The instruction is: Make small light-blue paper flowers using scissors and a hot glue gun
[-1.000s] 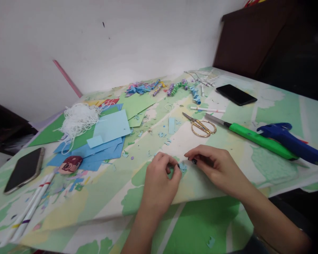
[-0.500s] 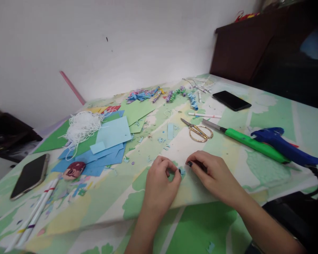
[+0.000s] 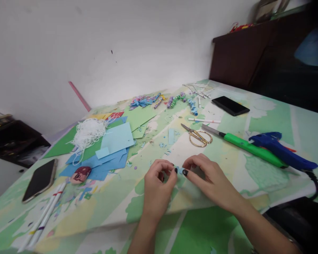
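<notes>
Between my fingertips, near the table's front edge, is a small light-blue piece of paper (image 3: 179,170). My left hand (image 3: 159,187) pinches at its left side, thumb and forefinger together. On the other side my right hand (image 3: 208,178) has thumb and forefinger closed at the paper's right edge. Beyond the hands lie gold-handled scissors (image 3: 198,137) and a light-blue paper strip (image 3: 171,136), with small blue paper scraps (image 3: 163,145) beside the strip.
To the right lie a green-handled knife-like tool (image 3: 251,149) and a blue glue gun (image 3: 283,150) with its cable. A black phone (image 3: 230,105) is behind them. Leftward are coloured paper sheets (image 3: 118,139), white yarn (image 3: 88,135), another phone (image 3: 40,180) and white markers (image 3: 46,215).
My right hand has come closer to my left, and the gap between the fingertips is narrower. The camera view has tilted slightly, so the table sits lower in view.
</notes>
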A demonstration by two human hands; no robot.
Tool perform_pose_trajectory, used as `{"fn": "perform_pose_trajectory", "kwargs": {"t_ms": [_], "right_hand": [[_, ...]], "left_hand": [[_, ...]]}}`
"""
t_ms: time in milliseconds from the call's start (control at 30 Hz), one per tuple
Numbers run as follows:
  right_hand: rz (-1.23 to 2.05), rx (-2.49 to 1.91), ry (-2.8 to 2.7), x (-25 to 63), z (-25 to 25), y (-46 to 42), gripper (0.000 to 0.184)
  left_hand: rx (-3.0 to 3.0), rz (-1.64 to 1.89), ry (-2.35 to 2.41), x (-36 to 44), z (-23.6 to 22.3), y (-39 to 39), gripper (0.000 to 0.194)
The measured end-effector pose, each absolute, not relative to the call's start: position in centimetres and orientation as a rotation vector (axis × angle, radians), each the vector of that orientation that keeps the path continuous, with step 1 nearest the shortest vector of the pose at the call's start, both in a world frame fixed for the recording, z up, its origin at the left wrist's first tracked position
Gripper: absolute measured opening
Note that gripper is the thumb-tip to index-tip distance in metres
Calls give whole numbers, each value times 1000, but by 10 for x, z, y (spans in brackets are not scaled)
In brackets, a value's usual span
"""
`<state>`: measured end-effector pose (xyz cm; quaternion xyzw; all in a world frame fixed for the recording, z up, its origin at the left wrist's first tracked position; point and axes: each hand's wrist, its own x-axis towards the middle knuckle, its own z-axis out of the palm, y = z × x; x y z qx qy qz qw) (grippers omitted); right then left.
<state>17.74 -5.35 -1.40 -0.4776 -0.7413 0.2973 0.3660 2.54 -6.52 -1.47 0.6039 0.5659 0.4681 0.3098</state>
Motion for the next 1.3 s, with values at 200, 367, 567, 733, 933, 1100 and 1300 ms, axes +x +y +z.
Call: {"fn": "perform_pose_trajectory", "kwargs": {"t_ms": [200,367,567,733,933,1100,1300], "right_hand": [[938,-1153,-1789,162,-13,-55,7],[1015,-1088,-1717,156,-17,-54,9],[1092,-1038,-1679,156,-20,-54,9],[1094,-1049,-1682,158,-21,-54,11],[1098,-1064,-1683,160,-19,-56,11],[1077,-1067,-1696,162,-20,-57,10],[1050,-1071,-1712,160,-24,-55,9]], "left_hand": [[1595,1454,1431,24,-16,-74,6],[1631,1497,1424,22,-19,-78,6],[1637,1483,1385,22,-18,-77,6],[1607,1497,1303,21,-17,-78,5],[1557,1482,1263,21,-17,-79,5],[1568,1410,1301,21,-16,-79,9],[1573,1378,1334,22,-20,-77,8]]}}
